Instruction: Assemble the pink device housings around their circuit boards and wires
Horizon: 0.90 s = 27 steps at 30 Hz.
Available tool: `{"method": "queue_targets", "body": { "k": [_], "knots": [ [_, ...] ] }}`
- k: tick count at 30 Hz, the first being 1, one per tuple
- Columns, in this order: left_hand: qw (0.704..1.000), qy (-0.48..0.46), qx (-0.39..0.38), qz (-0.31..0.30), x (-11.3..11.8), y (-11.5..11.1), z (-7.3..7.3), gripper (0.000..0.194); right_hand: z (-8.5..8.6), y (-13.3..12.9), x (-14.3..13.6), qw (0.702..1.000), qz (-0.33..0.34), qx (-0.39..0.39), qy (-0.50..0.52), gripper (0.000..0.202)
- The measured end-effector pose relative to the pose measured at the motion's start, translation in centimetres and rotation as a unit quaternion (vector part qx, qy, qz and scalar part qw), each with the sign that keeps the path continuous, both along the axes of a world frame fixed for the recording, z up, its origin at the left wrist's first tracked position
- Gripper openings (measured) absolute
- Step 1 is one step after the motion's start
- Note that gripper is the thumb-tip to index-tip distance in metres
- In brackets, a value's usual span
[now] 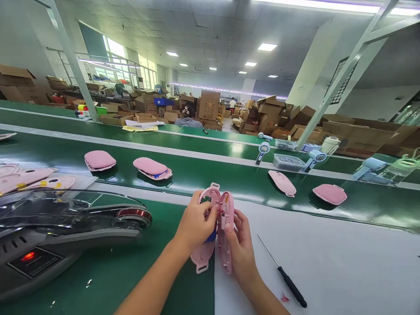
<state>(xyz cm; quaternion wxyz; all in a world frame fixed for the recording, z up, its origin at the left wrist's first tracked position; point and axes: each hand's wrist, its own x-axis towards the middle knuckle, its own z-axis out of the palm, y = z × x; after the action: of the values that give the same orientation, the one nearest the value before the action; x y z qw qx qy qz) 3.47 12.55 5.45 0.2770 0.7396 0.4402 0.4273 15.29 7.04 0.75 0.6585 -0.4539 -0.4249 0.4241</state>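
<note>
The left hand point(195, 223) grips the left half of an opened pink casing point(215, 227), fingers curled over the exposed circuit board — probably pressing on its wiring, though the detail is too small to confirm. The right hand point(241, 247) clasps the right half from the side. The casing is held upright just above the worktop point(344, 267). A black-handled screwdriver point(285, 275) lies on the worktop, right of the hands. Four closed pink casings rest on the green conveyor belt point(229, 179) beyond.
</note>
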Motion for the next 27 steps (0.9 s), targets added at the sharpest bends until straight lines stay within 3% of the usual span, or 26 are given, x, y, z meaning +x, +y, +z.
{"method": "queue_targets", "body": {
  "k": [3,7,12,18,22,27],
  "knots": [
    [1.000,0.013,0.009,-0.004,-0.2,0.0,0.2,0.021,0.1,0.0,-0.3,1.000,-0.009,0.003,0.001,0.050],
    [0.999,0.044,0.003,-0.007,-0.5,-0.1,0.4,0.043,0.2,-0.1,-0.5,1.000,0.007,0.011,-0.018,0.051],
    [0.997,0.069,0.003,-0.022,-0.6,0.0,0.7,0.025,0.2,0.0,-0.5,1.000,0.012,0.004,-0.020,0.049],
    [0.997,0.071,-0.009,-0.006,-0.6,-0.4,0.9,0.052,-0.5,-0.2,-0.5,1.000,0.012,0.011,-0.017,0.047],
    [0.998,0.063,-0.015,0.011,-0.8,-0.2,0.8,0.048,-1.1,-0.8,-0.8,0.997,0.027,0.049,-0.054,0.050],
    [0.999,0.034,-0.020,0.015,-0.8,-0.2,0.7,0.030,0.0,-1.1,-1.6,0.999,0.004,0.018,-0.029,0.049]
  ]
}}
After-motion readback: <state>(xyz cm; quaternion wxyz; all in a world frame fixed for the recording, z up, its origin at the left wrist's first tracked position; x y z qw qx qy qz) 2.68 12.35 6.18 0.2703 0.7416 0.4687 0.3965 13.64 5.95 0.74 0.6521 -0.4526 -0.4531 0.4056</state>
